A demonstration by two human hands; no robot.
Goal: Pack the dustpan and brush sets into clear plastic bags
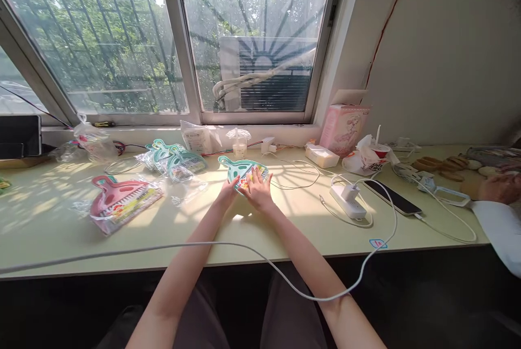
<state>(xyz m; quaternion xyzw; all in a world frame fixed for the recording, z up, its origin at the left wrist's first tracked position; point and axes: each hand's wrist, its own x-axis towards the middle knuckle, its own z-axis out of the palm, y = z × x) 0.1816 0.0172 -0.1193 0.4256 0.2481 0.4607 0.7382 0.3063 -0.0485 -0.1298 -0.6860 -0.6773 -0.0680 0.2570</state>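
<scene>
A teal dustpan (236, 169) with a colourful printed label is tilted up above the table in front of me. My left hand (229, 191) grips its lower left edge, thumb on the face and the other fingers hidden behind. Across the label lies my right hand (259, 190), its fingers spread flat. To the left, a pink dustpan and brush set (118, 197) rests in clear plastic wrapping. Further back, several teal dustpan sets (179, 162) lie overlapping, also in clear plastic.
A white cable (260, 254) loops across the front and over my right forearm. On the right are a power strip (348, 202), a phone (393, 197) and another person's hand (502, 186). A lidded cup (239, 145) and pink box (345, 129) stand near the window.
</scene>
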